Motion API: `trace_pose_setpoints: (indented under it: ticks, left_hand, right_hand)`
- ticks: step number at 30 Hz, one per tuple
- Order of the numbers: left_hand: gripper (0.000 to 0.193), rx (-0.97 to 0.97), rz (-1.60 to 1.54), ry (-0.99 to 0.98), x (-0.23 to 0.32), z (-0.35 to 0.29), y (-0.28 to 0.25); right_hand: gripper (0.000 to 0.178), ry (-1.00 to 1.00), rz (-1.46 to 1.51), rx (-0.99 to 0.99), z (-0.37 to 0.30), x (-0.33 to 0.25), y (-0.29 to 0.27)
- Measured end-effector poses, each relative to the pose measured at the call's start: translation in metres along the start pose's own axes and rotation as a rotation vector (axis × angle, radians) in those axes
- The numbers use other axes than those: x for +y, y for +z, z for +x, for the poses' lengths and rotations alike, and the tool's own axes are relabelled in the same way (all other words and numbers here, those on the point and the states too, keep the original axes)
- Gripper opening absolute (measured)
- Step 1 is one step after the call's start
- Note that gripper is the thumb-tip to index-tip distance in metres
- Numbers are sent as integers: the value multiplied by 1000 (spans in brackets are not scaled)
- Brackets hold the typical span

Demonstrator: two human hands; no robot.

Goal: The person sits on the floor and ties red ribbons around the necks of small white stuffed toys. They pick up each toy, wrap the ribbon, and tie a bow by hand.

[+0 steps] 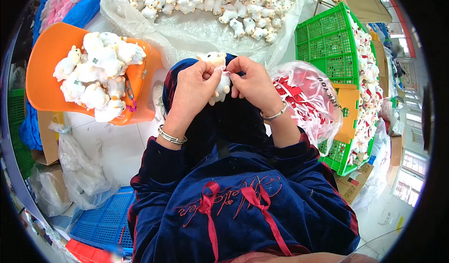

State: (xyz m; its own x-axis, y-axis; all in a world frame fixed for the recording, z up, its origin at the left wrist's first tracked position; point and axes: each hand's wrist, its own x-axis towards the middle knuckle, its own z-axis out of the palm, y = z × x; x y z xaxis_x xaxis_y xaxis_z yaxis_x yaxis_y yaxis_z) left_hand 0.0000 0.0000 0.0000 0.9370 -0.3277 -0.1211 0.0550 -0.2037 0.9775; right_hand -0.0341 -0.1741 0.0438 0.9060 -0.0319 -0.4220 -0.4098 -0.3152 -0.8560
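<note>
Specimen: small white plush toy (220, 87), held over the lap between the two hands. Long axis runs away from the wearer's body, nearly in line with the view and leaning slightly; head at the far end, feet toward the wearer. Which way the face looks cannot be told for certain.

Left hand (199, 80): grip closed, thumb and forefinger pinching at the toy's neck. Right hand (250, 80): grip likewise pinched, at the neck's other side; what lies between its fingertips is too small to tell.

Containers:
- Orange chair (42, 73), left: heap of white plush toys on the seat, small metal tool (129, 88) with pink cord at the edge.
- Clear plastic sheet (187, 36), ahead: large spread of similar toys.
- Clear bag (329, 115), right: red and white strips.
- Green crate (322, 41), beyond the bag: white toys with red at them.
- Blue wrapping (89, 11), far left: pink plush pieces.
</note>
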Motion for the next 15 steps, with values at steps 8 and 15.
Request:
trace_pose_setpoints:
  ticks: [8, 15]
  left_hand:
    - [17, -13, -106, -34, -6, 3, 0]
    - [16, -7, -80, -19, -2, 5, -5]
  right_hand:
    - [14, -55, 266, 39, 18, 14, 4]
    - [17, -271, 196, 78, 24, 33, 15]
